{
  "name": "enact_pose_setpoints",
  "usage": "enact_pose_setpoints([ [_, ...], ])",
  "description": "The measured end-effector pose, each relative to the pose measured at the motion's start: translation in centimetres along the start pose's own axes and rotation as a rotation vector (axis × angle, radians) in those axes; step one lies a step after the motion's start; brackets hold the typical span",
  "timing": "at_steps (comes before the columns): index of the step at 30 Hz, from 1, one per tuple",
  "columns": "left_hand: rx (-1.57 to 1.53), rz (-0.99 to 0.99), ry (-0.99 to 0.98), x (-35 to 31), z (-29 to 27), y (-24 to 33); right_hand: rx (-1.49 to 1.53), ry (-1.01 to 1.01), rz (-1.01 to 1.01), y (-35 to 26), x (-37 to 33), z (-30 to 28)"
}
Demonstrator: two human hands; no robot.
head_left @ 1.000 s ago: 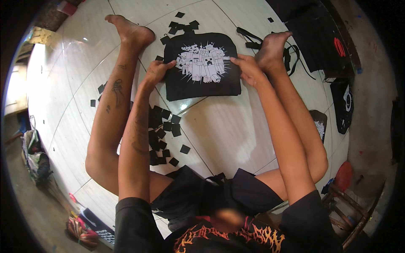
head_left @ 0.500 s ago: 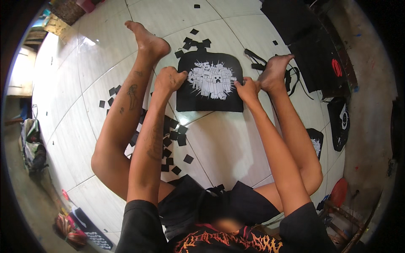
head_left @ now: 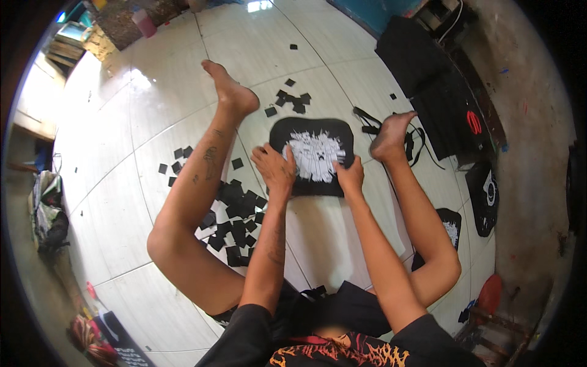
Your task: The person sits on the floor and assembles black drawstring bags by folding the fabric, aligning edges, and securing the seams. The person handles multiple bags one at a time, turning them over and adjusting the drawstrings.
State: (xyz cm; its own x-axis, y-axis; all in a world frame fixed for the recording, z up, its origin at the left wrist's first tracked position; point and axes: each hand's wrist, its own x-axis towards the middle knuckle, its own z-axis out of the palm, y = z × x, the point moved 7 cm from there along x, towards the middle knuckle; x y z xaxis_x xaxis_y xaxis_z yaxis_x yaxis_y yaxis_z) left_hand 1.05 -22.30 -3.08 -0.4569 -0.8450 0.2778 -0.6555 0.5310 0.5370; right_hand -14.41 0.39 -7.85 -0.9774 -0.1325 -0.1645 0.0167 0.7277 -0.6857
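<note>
A flat black fabric panel (head_left: pixel 312 190) with rounded corners and a white blocky print lies on the tiled floor between my legs. My left hand (head_left: pixel 275 171) is over its left edge, fingers spread outward to the left and thumb beside the print. My right hand (head_left: pixel 350 178) grips the panel's right edge, with the thumb on top near the print and the other fingers partly hidden. Many small black squares (head_left: pixel 238 202) lie scattered and overlapping by my left forearm. A smaller group of black squares (head_left: pixel 298 100) lies beyond the panel's far edge.
Black straps (head_left: pixel 419 144) lie around my right foot. Large black sheets (head_left: pixel 422 67) are spread at the far right. Two more printed black panels, one dark piece (head_left: pixel 483 199) by the wall and another (head_left: pixel 450 223) behind my right leg, lie on the right. A pink container (head_left: pixel 144 23) stands far left.
My left hand has loosened from its closed grip on the panel's left edge and spread its fingers. My right hand stays at the right edge. The whole view has shifted, showing more floor beyond.
</note>
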Motion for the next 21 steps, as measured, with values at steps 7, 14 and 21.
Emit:
enact_pose_setpoints([
  [7,-0.050,-0.026,-0.140,-6.3,-2.4,-1.2,0.375,-0.033,0.148,5.0,-8.9,-3.1],
  [14,-0.036,0.003,-0.369,-13.0,-5.0,-1.4,0.890,-0.486,0.632,7.1,-19.7,-4.9],
  [21,-0.152,-0.149,-0.610,-17.8,-6.0,-3.4,0.773,-0.189,0.535,8.8,-22.2,-6.6],
])
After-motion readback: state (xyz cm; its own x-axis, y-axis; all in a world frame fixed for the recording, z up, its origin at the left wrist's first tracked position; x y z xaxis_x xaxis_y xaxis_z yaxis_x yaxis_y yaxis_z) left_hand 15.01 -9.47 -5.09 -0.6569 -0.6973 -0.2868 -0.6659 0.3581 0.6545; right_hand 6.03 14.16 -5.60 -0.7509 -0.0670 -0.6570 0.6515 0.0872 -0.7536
